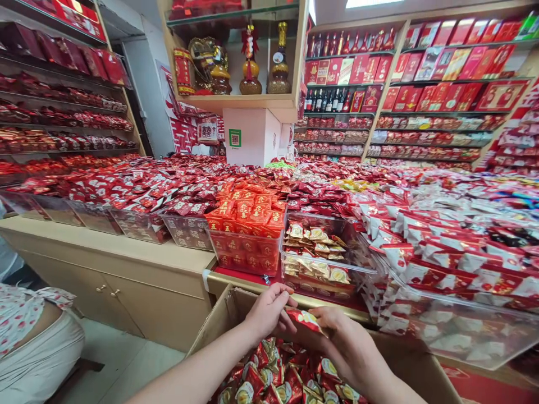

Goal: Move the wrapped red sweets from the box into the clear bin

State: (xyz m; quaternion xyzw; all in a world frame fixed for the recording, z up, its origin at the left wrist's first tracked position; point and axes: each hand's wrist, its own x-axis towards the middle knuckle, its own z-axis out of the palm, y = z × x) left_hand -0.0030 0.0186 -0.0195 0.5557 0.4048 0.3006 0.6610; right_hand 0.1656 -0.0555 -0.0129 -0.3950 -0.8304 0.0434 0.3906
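Lower centre of frame: right hand [351,341] pinching red packet [305,318]; left hand [268,310] at left end, grip unclear; carton [221,322] underneath, presumably keeping loose packets [290,381] within reach.

Cardboard box [213,322], foreground: wrapped candies [273,379] inside. Directly behind: middle plastic bin [356,268], between left-hand bin [246,255] and right-hand bin [458,331]. Left: low cabinet [143,286], bin row [96,217] atop. Rear right: wall shelving [398,64] holding bottles [347,43].
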